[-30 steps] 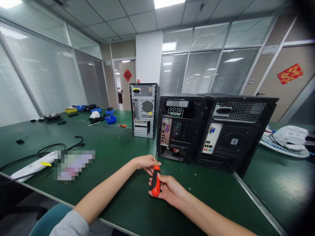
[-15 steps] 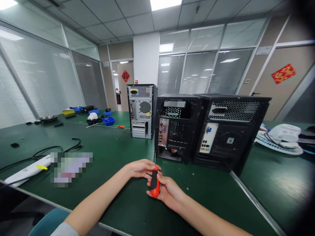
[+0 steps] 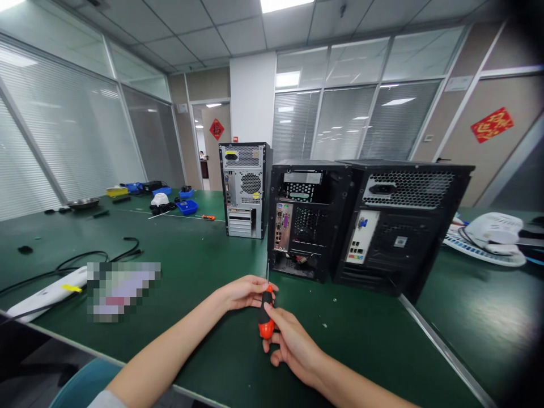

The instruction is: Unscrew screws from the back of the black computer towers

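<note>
A screwdriver (image 3: 266, 316) with an orange and black handle points away from me, its thin shaft rising toward the lower left corner of a black computer case (image 3: 309, 226). My right hand (image 3: 289, 334) is closed on the handle, thumb on top, with the lower fingers partly loosened. Around the front of the handle and the base of the shaft, the fingers of my left hand (image 3: 249, 292) are pinched. The tip is close to the case's bottom edge; whether it touches, I cannot tell. That case stands upright with its open back panel toward me.
A larger black case (image 3: 399, 232) adjoins it on the right, and a grey-backed computer case (image 3: 243, 195) stands behind to the left. A white power strip (image 3: 51, 294) and black cable lie left. Blue trays (image 3: 187, 207) and another orange screwdriver (image 3: 208, 218) sit farther back.
My right hand has shifted its grip on the handle, its thumb moving left and its lower fingers opening slightly. The left hand stays nearly in place at the shaft.
</note>
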A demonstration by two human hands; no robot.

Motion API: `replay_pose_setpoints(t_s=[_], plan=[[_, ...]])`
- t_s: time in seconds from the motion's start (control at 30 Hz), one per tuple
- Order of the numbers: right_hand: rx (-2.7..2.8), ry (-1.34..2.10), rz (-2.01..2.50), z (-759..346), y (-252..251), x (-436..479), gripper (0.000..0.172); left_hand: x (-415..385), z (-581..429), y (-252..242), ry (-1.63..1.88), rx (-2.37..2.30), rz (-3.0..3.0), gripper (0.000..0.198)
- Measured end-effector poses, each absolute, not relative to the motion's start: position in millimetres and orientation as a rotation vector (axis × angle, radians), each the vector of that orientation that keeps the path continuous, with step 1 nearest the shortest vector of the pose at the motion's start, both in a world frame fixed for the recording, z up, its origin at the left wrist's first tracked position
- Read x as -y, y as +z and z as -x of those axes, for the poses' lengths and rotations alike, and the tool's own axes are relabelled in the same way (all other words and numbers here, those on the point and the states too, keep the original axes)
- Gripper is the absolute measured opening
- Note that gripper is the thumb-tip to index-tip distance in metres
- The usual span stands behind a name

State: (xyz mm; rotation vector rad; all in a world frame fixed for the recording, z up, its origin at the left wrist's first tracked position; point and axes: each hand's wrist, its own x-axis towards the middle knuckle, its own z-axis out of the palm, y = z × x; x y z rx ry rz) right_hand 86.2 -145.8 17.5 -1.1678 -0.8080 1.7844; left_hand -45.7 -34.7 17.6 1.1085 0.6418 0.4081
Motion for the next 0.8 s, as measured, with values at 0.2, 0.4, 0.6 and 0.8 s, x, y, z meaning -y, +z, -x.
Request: replay_pose_setpoints(t_s=[0.2, 0.4, 0.6, 0.8], plan=[[0.868, 1.756, 1.042, -87, 20, 144, 0.046, 34, 47, 14, 0.47, -0.631, -1.102, 0.037], [0.9, 1.805, 0.965, -89, 16, 145, 0.048, 35, 46, 11, 0.496, -0.64, -1.113, 0.038], [0.896, 1.834, 0.878, -90, 12, 144, 0.043, 37, 45, 13, 0.509, -0.69, -1.148, 0.034], [0.842, 1.9, 0.806, -91, 8, 143, 0.039, 40, 43, 17, 0.534, -0.741, -1.179, 0.035]])
